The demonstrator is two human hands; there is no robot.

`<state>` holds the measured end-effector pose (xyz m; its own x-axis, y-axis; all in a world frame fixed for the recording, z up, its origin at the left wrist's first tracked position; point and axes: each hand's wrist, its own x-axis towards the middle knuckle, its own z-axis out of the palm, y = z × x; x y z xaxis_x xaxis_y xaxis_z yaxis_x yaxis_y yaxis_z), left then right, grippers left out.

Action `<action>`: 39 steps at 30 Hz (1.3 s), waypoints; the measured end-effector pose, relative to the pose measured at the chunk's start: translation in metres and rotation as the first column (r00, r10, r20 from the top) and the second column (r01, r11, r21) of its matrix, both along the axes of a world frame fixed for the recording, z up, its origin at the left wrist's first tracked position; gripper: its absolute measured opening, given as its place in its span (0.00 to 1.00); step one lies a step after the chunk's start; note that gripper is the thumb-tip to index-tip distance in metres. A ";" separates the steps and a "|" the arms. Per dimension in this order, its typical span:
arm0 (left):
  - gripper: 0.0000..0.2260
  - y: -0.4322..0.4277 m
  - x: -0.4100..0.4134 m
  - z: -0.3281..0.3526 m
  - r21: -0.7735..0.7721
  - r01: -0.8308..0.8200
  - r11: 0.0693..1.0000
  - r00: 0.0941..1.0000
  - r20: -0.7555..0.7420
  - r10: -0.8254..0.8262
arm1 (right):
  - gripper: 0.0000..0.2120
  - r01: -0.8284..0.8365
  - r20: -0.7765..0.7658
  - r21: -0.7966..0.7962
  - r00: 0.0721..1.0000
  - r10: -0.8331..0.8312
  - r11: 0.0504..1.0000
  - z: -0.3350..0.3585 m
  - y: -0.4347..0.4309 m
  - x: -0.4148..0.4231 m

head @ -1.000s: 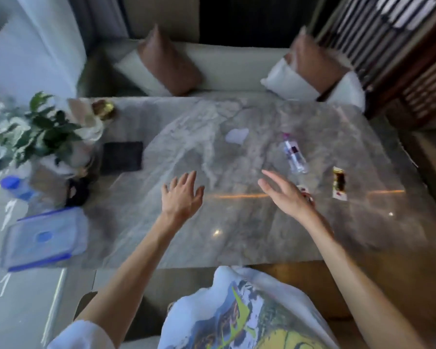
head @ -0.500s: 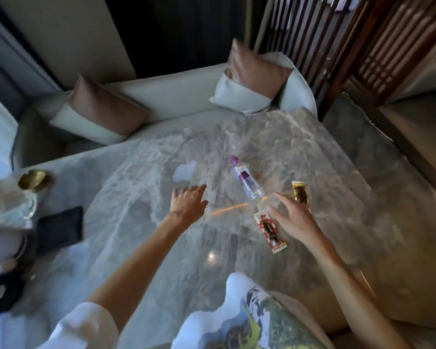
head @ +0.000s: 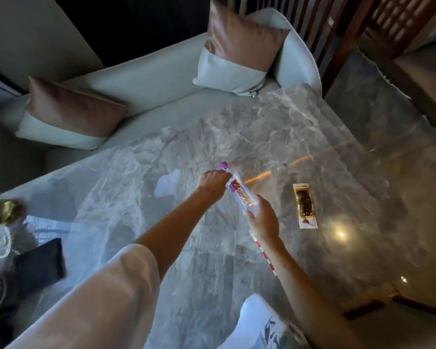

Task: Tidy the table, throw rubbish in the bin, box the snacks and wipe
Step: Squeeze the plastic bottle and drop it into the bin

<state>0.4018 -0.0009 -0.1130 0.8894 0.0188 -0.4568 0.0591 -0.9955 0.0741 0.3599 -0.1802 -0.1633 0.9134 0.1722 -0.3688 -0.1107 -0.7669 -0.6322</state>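
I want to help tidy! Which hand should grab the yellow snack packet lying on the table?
Probably the right hand. It hovers open beside the bottle's base, on the same side as the yellow snack packet. The left hand is closed around the bottle near its purple cap, so it is busy.

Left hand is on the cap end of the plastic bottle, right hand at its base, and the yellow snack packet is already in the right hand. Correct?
Not quite. In the head view the yellow snack packet lies flat on the marble table, to the right of the right hand and untouched. The rest holds: left hand on the cap end of the plastic bottle, right hand at its base.
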 end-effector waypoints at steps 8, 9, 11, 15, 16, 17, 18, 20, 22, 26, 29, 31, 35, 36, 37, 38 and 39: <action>0.27 -0.005 0.033 -0.059 0.078 0.208 0.975 0.975 -0.096 -0.200 | 0.34 -0.037 -0.045 -0.048 0.998 0.035 0.998 -0.045 0.009 0.004; 0.28 -0.004 0.029 -0.065 0.090 0.217 0.972 0.975 -0.069 -0.211 | 0.34 -0.048 -0.026 -0.022 0.999 0.048 0.999 -0.048 0.006 0.005; 0.28 0.002 0.018 -0.074 0.102 0.210 0.972 0.978 -0.004 -0.211 | 0.32 -0.082 -0.045 0.073 0.995 0.085 0.994 -0.053 -0.004 0.008; 0.30 0.029 -0.026 -0.076 -0.215 0.023 0.976 0.999 -0.035 -0.032 | 0.25 0.029 -0.253 0.450 0.963 0.097 0.893 -0.033 -0.026 0.016; 0.30 0.032 -0.043 -0.071 -0.360 -0.084 0.929 0.994 -0.095 0.053 | 0.24 0.059 -0.326 0.496 0.937 0.123 0.866 -0.022 -0.031 0.019; 0.29 0.033 -0.061 -0.064 -0.477 -0.212 0.853 0.973 -0.179 0.142 | 0.23 0.065 -0.380 0.509 0.911 0.157 0.858 -0.011 -0.035 0.022; 0.27 0.032 -0.080 -0.056 -0.562 -0.346 0.751 0.936 -0.264 0.233 | 0.22 0.061 -0.418 0.517 0.888 0.189 0.854 -0.003 -0.037 0.025; 0.21 0.029 -0.121 -0.043 -0.661 -0.567 0.491 0.821 -0.406 0.401 | 0.22 0.100 -0.506 0.540 0.832 0.227 0.836 0.012 -0.035 0.026; 0.18 0.027 -0.164 -0.028 -0.729 -0.648 0.220 0.720 -0.492 0.490 | 0.14 0.190 -0.609 0.563 0.754 0.248 0.804 0.021 -0.027 0.019; 0.16 0.024 -0.246 -0.001 -0.788 -0.581 -0.202 0.491 -0.538 0.686 | 0.14 0.314 -0.727 0.518 0.651 0.216 0.796 0.031 -0.004 -0.008; 0.07 0.020 -0.300 0.006 -0.809 -0.461 -0.363 0.254 -0.513 0.820 | 0.13 0.276 -0.758 0.506 0.594 0.268 0.817 0.041 0.022 -0.041; 0.06 0.019 -0.336 0.009 -0.816 -0.385 -0.431 0.119 -0.507 0.854 | 0.09 0.205 -0.755 0.513 0.569 0.325 0.834 0.050 0.044 -0.069; 0.07 0.015 -0.411 0.017 -0.837 -0.278 -0.472 -0.053 -0.477 0.877 | 0.09 0.064 -0.746 0.532 0.506 0.432 0.844 0.067 0.083 -0.127; 0.07 0.013 -0.431 0.020 -0.843 -0.252 -0.476 -0.093 -0.468 0.879 | 0.10 0.026 -0.744 0.538 0.484 0.460 0.843 0.070 0.092 -0.142; 0.08 0.011 -0.452 0.022 -0.847 -0.228 -0.481 -0.141 -0.460 0.877 | 0.11 -0.012 -0.746 0.538 0.460 0.482 0.843 0.073 0.102 -0.158; 0.09 0.007 -0.473 0.024 -0.851 -0.204 -0.484 -0.194 -0.450 0.872 | 0.11 -0.051 -0.748 0.535 0.434 0.501 0.843 0.076 0.111 -0.175; 0.10 0.003 -0.495 0.026 -0.854 -0.182 -0.487 -0.244 -0.440 0.864 | 0.11 -0.092 -0.752 0.532 0.406 0.519 0.842 0.078 0.121 -0.193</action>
<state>-0.0932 0.0019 -0.0873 0.2145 0.8180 -0.5336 0.0965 0.5259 0.8450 0.1668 -0.0596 -0.0852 0.0196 0.6735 -0.7389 -0.5492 -0.6103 -0.5709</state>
